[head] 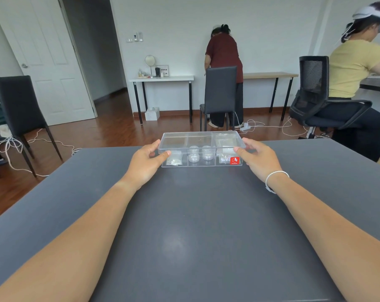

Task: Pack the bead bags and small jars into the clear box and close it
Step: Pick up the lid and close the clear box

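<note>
Clear box [202, 149] sits on the dark counter [195, 225] just above frame centre, long axis running left to right, near the counter's far edge. Lid appears down over the box; whether it is fully seated cannot be told. Inside: small jars [200, 154] in the middle compartment, bead bags [174, 160] in the left and right ones.

Left hand [144, 164] holds the box's left end, thumb on the front corner, fingers curled round the side. Right hand [258, 159] mirrors it on the right end, near the red label [234, 160]. Both hands equally near.

Judgement: packing looks done; closing likely needs downward pressure at both ends. Broad open counter toward frame bottom; little room beyond the box.
</note>
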Demonstrator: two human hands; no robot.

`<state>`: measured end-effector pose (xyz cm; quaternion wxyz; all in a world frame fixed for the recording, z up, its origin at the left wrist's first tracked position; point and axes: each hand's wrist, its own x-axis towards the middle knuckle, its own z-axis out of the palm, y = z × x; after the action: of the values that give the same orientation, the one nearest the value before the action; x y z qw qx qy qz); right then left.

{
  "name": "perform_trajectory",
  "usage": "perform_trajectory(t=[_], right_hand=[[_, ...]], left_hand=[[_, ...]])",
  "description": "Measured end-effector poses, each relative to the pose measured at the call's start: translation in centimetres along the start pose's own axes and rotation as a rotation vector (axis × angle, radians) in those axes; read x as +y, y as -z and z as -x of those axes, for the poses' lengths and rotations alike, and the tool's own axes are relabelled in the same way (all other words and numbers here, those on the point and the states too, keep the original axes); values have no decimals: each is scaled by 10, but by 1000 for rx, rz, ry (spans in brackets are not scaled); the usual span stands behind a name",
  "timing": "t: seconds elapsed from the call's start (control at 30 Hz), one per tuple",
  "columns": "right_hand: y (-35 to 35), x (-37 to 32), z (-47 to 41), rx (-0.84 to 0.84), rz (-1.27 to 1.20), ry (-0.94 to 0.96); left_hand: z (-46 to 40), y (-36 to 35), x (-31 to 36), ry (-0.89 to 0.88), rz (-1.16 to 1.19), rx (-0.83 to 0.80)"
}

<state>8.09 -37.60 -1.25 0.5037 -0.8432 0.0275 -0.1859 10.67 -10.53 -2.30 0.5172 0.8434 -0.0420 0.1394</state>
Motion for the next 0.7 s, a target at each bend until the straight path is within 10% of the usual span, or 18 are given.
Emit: perform_trajectory(t=[0.7], right_hand=[[11, -1, 50, -49, 333, 14]], left_hand=[[48, 7, 5, -45, -418, -35]])
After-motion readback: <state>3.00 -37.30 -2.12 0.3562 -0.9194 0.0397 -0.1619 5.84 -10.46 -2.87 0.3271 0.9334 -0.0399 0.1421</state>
